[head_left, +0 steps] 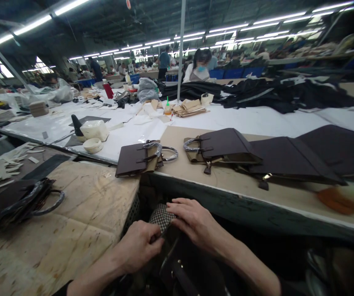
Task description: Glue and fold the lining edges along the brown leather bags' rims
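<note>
Low in front of me is a dark brown handbag (pixel 192 263) with small metal studs, its lower part lost in shadow. My left hand (pixel 141 244) is closed, thumb and fingers pinching a dark edge at the top of this bag. Across from it, my right hand (pixel 195 224) lies over the same upper edge, fingers stretched out and slightly apart. Black-and-white checked cloth (pixel 164 218) shows between the two hands; whether it belongs to the bag, I cannot tell.
A small brown handbag (pixel 130 160) and another with wrapped handles (pixel 226 144) lie on the table ahead. One more handbag (pixel 7 203) rests on the left worktable (pixel 84 222). At the right sits an orange bottle (pixel 343 199). A masked person (pixel 198 68) sits beyond dark material (pixel 275 92).
</note>
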`<state>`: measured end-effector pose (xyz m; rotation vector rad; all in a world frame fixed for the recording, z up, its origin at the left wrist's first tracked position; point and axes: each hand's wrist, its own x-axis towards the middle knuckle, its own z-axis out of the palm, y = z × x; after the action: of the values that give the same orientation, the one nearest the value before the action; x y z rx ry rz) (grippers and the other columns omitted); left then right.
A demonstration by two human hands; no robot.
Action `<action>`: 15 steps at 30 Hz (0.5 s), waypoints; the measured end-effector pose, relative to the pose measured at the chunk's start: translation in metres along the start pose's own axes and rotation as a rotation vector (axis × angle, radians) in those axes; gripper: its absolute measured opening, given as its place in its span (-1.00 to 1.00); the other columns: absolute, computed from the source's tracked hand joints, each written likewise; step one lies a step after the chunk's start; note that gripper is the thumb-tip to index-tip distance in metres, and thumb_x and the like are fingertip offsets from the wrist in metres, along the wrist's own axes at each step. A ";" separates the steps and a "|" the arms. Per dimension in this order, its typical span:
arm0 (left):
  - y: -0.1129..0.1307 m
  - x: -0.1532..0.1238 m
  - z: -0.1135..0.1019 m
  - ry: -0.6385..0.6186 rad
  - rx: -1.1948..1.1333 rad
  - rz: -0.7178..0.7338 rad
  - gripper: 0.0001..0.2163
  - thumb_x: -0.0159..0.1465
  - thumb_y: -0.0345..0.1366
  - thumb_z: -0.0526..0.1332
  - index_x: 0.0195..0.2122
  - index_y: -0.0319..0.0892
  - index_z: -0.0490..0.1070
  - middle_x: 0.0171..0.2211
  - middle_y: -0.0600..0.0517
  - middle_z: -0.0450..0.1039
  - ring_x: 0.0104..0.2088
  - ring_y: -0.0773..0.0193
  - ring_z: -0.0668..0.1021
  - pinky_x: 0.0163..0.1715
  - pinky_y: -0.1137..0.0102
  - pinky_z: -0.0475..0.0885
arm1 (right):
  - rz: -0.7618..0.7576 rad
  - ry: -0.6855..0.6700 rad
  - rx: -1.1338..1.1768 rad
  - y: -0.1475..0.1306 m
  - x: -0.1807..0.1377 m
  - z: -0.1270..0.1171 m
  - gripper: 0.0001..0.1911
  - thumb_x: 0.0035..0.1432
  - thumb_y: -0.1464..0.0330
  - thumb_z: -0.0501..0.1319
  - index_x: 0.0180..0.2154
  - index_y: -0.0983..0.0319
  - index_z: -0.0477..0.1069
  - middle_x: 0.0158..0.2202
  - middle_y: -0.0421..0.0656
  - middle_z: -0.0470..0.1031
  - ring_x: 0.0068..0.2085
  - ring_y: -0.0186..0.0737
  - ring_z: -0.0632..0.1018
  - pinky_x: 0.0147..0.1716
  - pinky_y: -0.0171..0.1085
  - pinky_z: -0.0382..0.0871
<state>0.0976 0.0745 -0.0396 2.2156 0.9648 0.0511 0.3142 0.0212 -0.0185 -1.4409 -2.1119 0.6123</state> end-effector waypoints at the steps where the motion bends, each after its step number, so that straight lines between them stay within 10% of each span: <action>1: 0.000 -0.001 0.000 -0.004 -0.015 -0.030 -0.78 0.23 -0.28 0.15 -0.56 -0.19 0.29 -0.61 0.16 0.19 -0.55 0.38 0.29 -0.53 0.44 0.03 | -0.035 0.063 -0.022 -0.008 -0.007 0.002 -0.73 0.35 0.37 0.13 0.04 0.11 0.44 0.11 -0.12 0.51 0.17 -0.09 0.40 0.12 -0.11 0.24; 5: -0.001 0.002 0.000 -0.065 -0.119 -0.113 -0.86 0.16 -0.24 0.22 -0.49 -0.17 0.39 -0.55 0.13 0.35 -0.48 0.29 0.40 -0.50 0.44 0.09 | -0.338 0.120 -0.084 -0.034 -0.036 0.035 -0.71 0.37 0.15 0.08 0.04 0.07 0.39 0.00 -0.14 0.57 0.03 -0.06 0.51 0.11 -0.04 0.21; 10: -0.002 0.009 0.008 -0.196 -0.255 -0.073 -0.73 0.06 -0.29 0.31 -0.18 -0.14 0.46 -0.32 0.10 0.53 -0.32 0.21 0.51 -0.38 0.45 0.29 | -0.206 0.239 -0.152 -0.033 -0.052 0.087 -0.62 0.45 0.33 -0.21 -0.03 0.18 0.35 -0.24 -0.12 0.58 -0.13 -0.10 0.55 0.17 0.06 0.10; 15: -0.002 0.005 -0.019 -0.309 -0.408 -0.094 -0.66 0.02 -0.31 0.31 -0.14 -0.20 0.46 -0.32 0.10 0.51 -0.37 0.27 0.50 -0.43 0.49 0.36 | -0.256 0.298 -0.159 -0.042 -0.054 0.057 -0.54 0.29 -0.08 0.01 -0.24 0.17 0.35 -0.39 -0.18 0.45 -0.29 -0.11 0.49 0.12 0.09 0.19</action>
<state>0.0944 0.0902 -0.0278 1.7403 0.8031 -0.1241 0.2649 -0.0483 -0.0452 -1.2258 -2.0916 0.1249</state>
